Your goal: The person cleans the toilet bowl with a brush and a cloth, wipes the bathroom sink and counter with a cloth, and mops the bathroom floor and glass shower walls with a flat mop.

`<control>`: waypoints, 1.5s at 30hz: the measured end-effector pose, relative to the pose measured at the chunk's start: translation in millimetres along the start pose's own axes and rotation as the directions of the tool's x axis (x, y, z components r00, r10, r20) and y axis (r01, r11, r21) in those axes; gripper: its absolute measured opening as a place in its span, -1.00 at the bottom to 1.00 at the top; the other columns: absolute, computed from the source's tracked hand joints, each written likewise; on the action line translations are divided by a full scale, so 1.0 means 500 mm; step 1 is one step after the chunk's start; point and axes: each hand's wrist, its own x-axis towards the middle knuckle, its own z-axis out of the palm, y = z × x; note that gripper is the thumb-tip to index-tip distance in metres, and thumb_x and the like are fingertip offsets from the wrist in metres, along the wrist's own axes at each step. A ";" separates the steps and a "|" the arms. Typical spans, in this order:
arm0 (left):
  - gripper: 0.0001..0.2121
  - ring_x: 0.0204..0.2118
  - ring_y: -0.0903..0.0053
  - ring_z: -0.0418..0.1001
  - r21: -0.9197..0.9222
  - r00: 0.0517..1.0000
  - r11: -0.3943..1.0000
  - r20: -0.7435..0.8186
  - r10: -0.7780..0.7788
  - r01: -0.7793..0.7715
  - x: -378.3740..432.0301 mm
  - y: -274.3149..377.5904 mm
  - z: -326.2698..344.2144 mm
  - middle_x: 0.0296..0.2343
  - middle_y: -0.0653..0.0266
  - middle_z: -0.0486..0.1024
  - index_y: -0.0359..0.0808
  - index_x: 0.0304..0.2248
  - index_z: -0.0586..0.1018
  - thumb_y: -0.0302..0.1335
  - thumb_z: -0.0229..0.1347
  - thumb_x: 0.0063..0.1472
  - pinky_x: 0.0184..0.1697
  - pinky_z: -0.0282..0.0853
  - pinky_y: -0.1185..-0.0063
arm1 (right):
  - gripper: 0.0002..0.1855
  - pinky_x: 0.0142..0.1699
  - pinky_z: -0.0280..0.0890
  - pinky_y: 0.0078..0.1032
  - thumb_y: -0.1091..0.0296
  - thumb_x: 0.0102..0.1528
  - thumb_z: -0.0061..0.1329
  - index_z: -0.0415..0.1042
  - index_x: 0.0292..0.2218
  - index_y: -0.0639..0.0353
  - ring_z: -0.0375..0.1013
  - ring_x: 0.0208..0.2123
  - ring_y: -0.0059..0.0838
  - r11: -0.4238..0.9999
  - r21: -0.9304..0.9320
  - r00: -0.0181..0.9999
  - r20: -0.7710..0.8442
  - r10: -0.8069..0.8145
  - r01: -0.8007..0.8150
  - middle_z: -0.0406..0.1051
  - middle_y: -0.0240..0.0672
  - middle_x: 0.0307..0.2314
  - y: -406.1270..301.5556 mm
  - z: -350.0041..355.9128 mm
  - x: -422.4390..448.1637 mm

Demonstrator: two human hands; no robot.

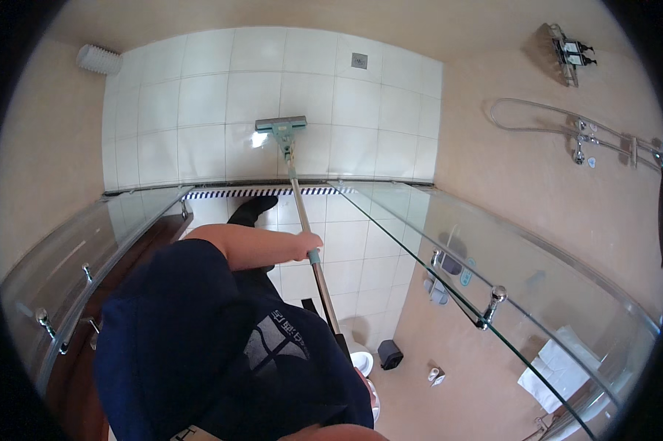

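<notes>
My left hand (308,246) is wrapped around the metal pole of a sponge mop (303,212), close to a light green collar. The mop's green and grey head (281,125) is on the white tiled shower floor (199,105), beyond the threshold. From the collar the pole slants back to a black grip (341,342), which passes out of sight behind my dark blue shirt (199,331). My right forearm (334,433) shows at the bottom edge. Most of my right hand is hidden by the shirt, so its hold cannot be made out.
Glass panels stand at left (116,242) and right (475,259), with metal knobs. A blue-and-white striped strip (238,193) lines the threshold. A floor drain (359,60), shower fittings (579,138), a dark bin (390,354) and a white toilet (363,361) are around.
</notes>
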 end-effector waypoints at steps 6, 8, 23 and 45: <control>-0.90 -0.77 0.49 0.21 0.121 0.930 0.948 -0.192 0.314 -0.296 0.062 0.165 -0.041 -0.76 0.25 0.32 -0.34 -0.67 0.42 -0.52 0.10 -0.22 -0.78 0.04 0.46 | -0.59 -0.11 0.21 -0.56 0.54 -0.08 0.00 0.34 -0.13 0.27 0.37 -0.27 -0.54 0.967 -0.190 0.972 -0.127 -0.197 0.171 0.42 -0.16 -0.30 0.078 0.085 0.137; -0.84 -0.58 0.50 0.34 0.137 0.789 0.848 -0.316 0.527 -0.512 0.174 0.251 -0.131 -0.60 0.24 0.41 -0.39 -0.47 0.44 -0.54 0.08 -0.11 -0.55 0.24 0.44 | -0.63 -0.22 0.25 -0.59 0.50 -0.01 -0.08 0.31 -0.11 0.25 0.39 -0.35 -0.51 0.895 -0.249 0.911 -0.091 -0.403 0.371 0.42 -0.20 -0.35 0.025 0.142 0.225; -0.81 -0.57 0.37 0.45 -0.145 0.849 0.849 -0.251 0.465 -0.508 -0.002 0.275 -0.189 -0.56 0.12 0.42 -0.45 -0.48 0.37 -0.61 0.13 -0.12 -0.54 0.46 0.53 | -0.32 -0.60 0.20 -0.69 0.48 0.00 -0.10 -0.07 0.12 0.06 0.23 -0.69 -0.69 0.969 0.096 0.828 0.506 -0.243 0.226 0.25 -0.45 -0.67 -0.070 0.252 0.318; -0.59 -0.76 0.44 0.21 -0.781 0.957 0.571 -0.118 0.264 -0.254 -0.085 -0.162 -0.049 -0.85 0.32 0.13 -0.20 -0.75 0.22 -0.17 -0.02 0.11 -0.67 0.21 0.50 | -0.48 -0.27 0.30 -0.50 0.34 -0.13 0.08 0.26 -0.11 0.23 0.43 -0.35 -0.31 0.803 -0.421 0.885 0.386 -0.261 0.421 0.40 -0.18 -0.38 0.245 -0.069 0.056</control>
